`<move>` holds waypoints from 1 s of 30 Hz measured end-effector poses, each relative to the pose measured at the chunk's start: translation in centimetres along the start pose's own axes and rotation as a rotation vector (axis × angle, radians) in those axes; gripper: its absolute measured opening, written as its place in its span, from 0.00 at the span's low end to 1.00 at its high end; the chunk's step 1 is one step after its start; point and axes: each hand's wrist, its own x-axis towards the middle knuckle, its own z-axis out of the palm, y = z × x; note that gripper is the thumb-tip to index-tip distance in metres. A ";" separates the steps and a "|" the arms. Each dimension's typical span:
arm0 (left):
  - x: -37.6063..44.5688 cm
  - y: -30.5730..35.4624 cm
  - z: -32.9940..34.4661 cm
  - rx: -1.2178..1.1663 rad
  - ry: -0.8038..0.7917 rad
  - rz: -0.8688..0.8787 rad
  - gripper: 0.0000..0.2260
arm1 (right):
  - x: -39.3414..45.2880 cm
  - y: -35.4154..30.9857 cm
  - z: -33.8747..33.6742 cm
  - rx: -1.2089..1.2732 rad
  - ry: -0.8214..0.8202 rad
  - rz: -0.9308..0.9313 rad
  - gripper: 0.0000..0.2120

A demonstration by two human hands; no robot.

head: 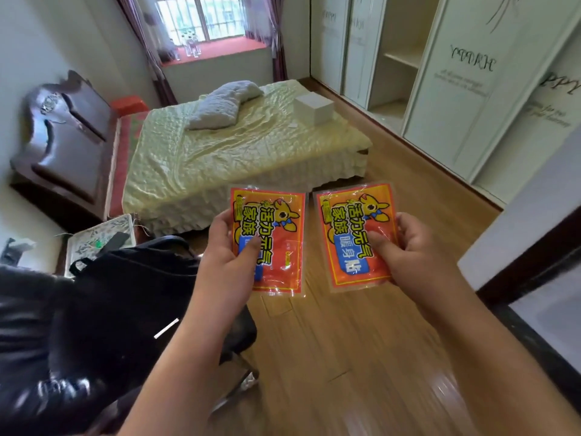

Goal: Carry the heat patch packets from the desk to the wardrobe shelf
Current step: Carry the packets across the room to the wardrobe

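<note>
Two flat orange heat-patch packets held up side by side over a wood floor, at the foot of a bed. Left hand closed on the left packet at its left edge, thumb on the printed face; right hand closed on the right packet at its right edge, likewise. Packets close together, apparently not touching. Glossy film, likely light, limp and a little slippery; pinching across a sealed edge probably safest. Open wardrobe ahead to the right, bare shelf visible inside, well apart from the hands.
</note>
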 end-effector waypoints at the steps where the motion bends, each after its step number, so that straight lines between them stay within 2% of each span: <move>1: 0.6 -0.1 0.3 -0.008 -0.019 -0.007 0.18 | 0.3 0.2 0.0 -0.003 0.009 0.013 0.06; 10: 8.9 -1.9 1.0 -0.040 -0.136 -0.032 0.17 | 4.1 -0.1 2.3 -0.008 0.112 0.121 0.04; 18: 17.1 -1.5 0.4 -0.065 -0.249 -0.001 0.17 | 7.8 -1.8 6.3 -0.021 0.236 0.126 0.05; 24: 20.0 -2.1 0.6 -0.062 -0.337 -0.006 0.17 | 8.6 -1.4 8.0 -0.057 0.302 0.154 0.04; 30: 22.1 -2.6 1.4 -0.037 -0.359 -0.023 0.18 | 10.6 -0.9 7.8 -0.153 0.353 0.155 0.03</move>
